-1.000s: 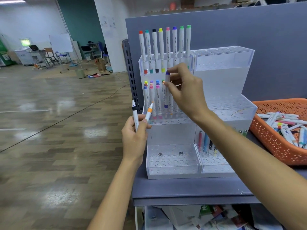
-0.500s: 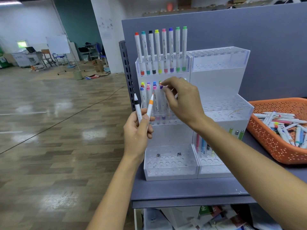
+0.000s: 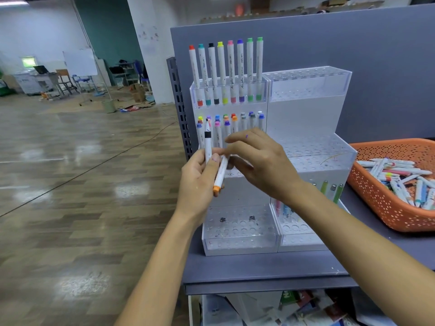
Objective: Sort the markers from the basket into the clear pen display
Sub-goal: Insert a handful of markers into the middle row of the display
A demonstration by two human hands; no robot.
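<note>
The white marker with an orange cap (image 3: 220, 175) hangs cap-down in my left hand (image 3: 199, 182). Its fingers (image 3: 213, 162) curl round that one and a white marker with a black band (image 3: 208, 143), which stands upright, so both are within reach of the rack. My right hand (image 3: 263, 165) is at 3 o'clock of them, thumb and forefinger narrow at the orange one's upper end. Whether they already pinch it I cannot tell. I judge it needs flipping before it goes in. At 12 o'clock the clear acrylic tiered pen display (image 3: 306, 147) holds its rows cap-up. The orange perforated plastic basket (image 3: 376, 208) of loose markers sits at 3 o'clock on the grey surface (image 3: 259, 271).
</note>
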